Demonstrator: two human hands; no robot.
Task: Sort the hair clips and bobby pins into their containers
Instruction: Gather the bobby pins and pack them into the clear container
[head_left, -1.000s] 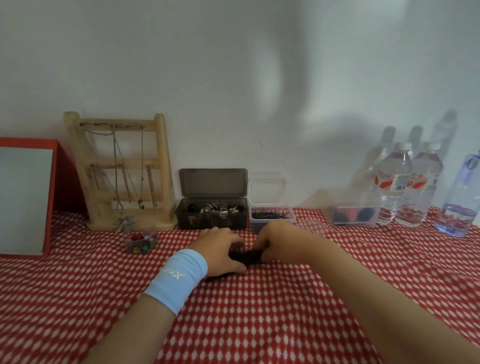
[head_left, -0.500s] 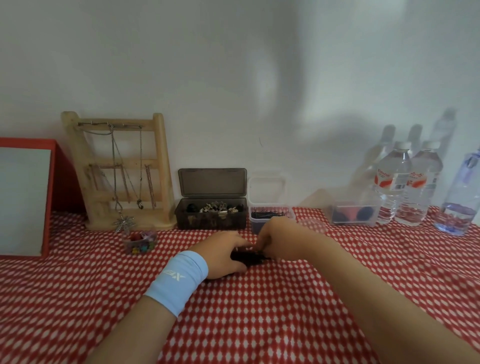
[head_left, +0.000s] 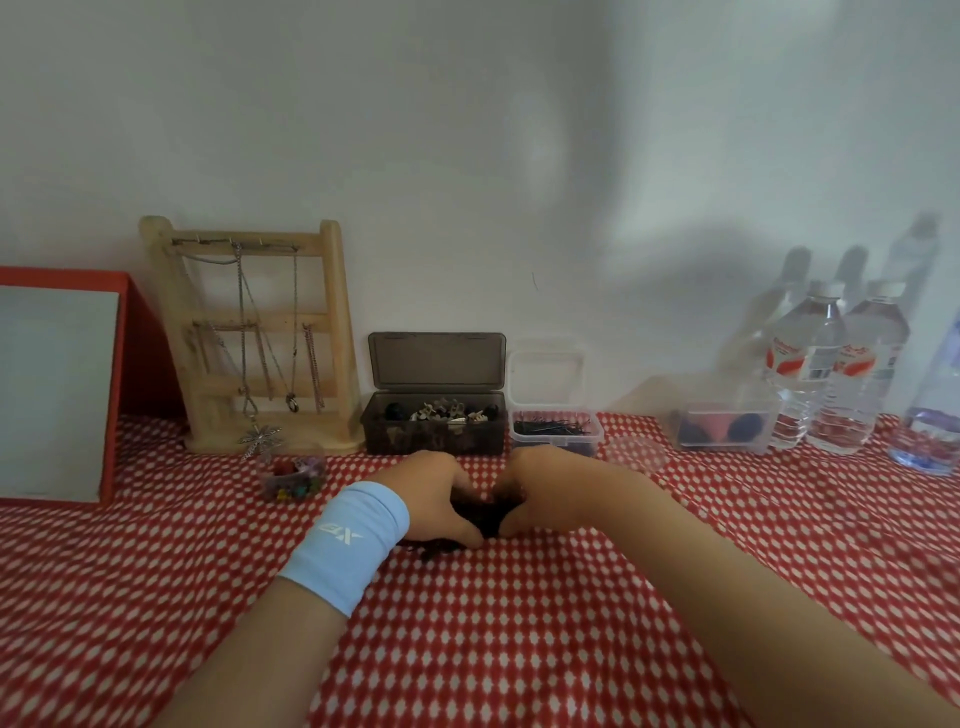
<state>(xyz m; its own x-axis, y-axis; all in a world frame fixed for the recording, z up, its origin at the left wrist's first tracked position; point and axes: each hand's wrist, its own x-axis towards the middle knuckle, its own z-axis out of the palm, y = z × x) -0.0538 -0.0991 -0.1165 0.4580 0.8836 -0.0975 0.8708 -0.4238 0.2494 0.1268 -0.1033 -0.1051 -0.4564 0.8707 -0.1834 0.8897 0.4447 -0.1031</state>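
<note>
A dark pile of bobby pins and hair clips (head_left: 485, 514) lies on the red checked cloth, cupped between my two hands. My left hand (head_left: 434, 496), with a light blue wristband, curls around the pile's left side. My right hand (head_left: 545, 488) curls around its right side, thumbs nearly touching in front. Most of the pile is hidden by the fingers. Behind them stands an open dark grey box (head_left: 434, 428) with hair clips inside. Next to it on the right, an open clear box (head_left: 556, 431) holds black bobby pins.
A wooden jewellery rack (head_left: 254, 338) with chains stands at the back left, beside a red-framed mirror (head_left: 57, 389). A small clear tub of coloured beads (head_left: 291, 478) sits in front of the rack. A clear lid (head_left: 636, 454), another clear box (head_left: 722, 428) and water bottles (head_left: 831, 374) are at the right.
Both hands have closed in around the dark pile. The right hand came back down from pinching at the pile's top, and the thumbs now meet in front of it.
</note>
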